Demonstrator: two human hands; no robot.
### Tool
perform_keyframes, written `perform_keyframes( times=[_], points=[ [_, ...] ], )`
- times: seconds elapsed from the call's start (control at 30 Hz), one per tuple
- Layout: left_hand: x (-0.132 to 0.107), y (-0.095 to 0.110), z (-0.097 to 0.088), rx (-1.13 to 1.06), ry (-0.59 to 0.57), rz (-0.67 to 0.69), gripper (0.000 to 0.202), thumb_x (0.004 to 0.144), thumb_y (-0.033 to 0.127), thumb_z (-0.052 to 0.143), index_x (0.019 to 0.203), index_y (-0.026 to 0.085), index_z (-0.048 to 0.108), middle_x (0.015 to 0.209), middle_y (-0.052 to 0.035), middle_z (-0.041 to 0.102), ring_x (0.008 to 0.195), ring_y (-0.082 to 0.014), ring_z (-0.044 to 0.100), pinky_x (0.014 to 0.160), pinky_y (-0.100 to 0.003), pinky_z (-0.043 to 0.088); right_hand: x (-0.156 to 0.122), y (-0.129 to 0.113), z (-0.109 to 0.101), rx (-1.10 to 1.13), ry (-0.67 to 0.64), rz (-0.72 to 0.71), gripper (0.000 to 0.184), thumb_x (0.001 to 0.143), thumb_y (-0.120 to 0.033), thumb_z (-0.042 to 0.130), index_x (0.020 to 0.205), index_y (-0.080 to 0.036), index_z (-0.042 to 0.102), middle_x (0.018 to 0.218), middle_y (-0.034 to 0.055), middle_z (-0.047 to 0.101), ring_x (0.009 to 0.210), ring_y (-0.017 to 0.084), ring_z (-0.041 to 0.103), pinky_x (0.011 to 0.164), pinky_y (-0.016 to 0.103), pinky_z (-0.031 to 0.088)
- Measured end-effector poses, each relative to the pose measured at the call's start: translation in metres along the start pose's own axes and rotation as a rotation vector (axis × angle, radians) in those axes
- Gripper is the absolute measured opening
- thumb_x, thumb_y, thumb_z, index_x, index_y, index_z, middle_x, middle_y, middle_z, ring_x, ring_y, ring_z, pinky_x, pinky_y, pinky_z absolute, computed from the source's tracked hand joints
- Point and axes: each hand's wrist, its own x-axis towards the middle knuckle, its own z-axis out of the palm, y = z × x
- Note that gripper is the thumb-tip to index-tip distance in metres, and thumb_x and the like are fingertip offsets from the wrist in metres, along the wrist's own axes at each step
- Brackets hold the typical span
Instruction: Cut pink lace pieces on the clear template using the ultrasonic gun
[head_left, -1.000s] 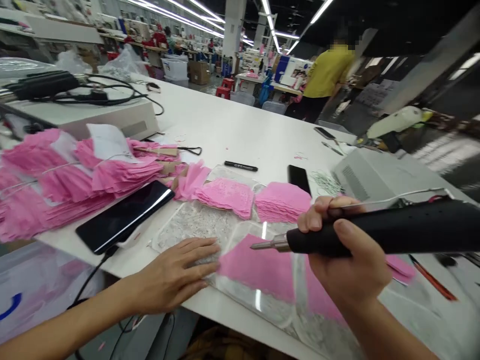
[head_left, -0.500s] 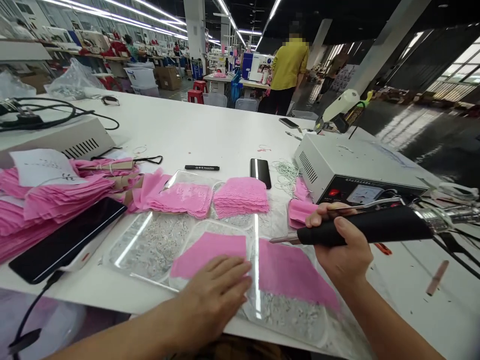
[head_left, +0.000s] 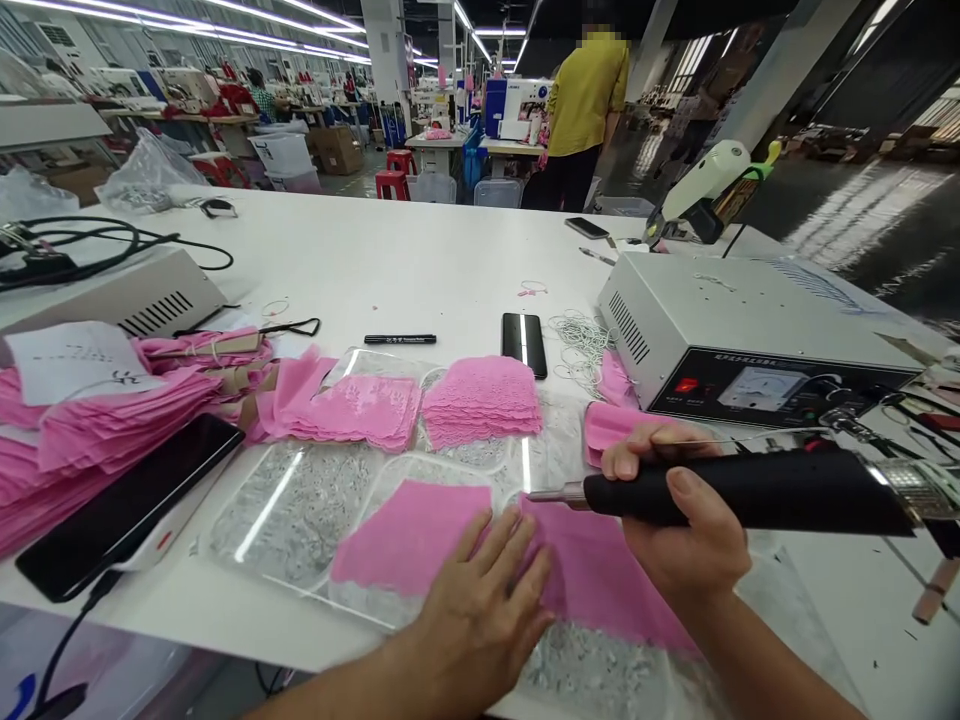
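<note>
My right hand [head_left: 686, 525] is closed round a black-handled cutting tool [head_left: 750, 490] whose metal tip [head_left: 551, 494] points left, just above a pink fabric piece [head_left: 600, 580]. My left hand [head_left: 480, 610] lies flat with fingers spread across the seam between that piece and a second pink fabric piece [head_left: 409, 535]. Both pieces rest on clear plastic plates [head_left: 289, 510] on the white table. Behind them lie two stacks of pink lace pieces [head_left: 480, 400].
A grey control box [head_left: 742, 340] with a dial stands at right. A large pile of pink fabric [head_left: 97, 430] and a dark phone [head_left: 127, 505] lie at left, another phone [head_left: 523, 343] and a black marker [head_left: 400, 339] mid-table. A person in yellow [head_left: 581, 100] stands far back.
My left hand slid right from the left plate onto the join of the two pink pieces. The tool tip came closer to my left fingers. The view swung right.
</note>
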Motion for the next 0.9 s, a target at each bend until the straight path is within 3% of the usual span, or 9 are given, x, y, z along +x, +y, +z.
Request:
perform_keyframes(
  times=[0.67,0.9],
  points=[
    [0.0005,0.0015,0.0008,-0.026,0.041,-0.039,0.037,0.097,0.036,0.045,0.119,0.01,0.061,0.124,-0.0153,0.062,0.121,-0.0325,0.054,0.098,-0.047,0.045,-0.0024,0.0036,0.0034,-0.014,0.006,0.007,0.012,0.072,-0.025,0.063,0.084,-0.023,0.06,0.078,-0.0021,0.054,0.06,0.011,0.053,0.059,0.03,0.049],
    [0.0005,0.0009,0.0026,-0.046,0.029,-0.038,0.037,0.097,0.036,0.045,0.12,0.011,0.061,0.126,-0.0168,0.061,0.123,-0.0326,0.053,0.098,-0.049,0.046,-0.0024,0.0079,0.0021,-0.065,-0.06,-0.035,0.007,0.077,-0.022,0.062,0.083,-0.023,0.058,0.081,-0.0012,0.056,0.062,0.011,0.055,0.061,0.031,0.049]
  ],
)
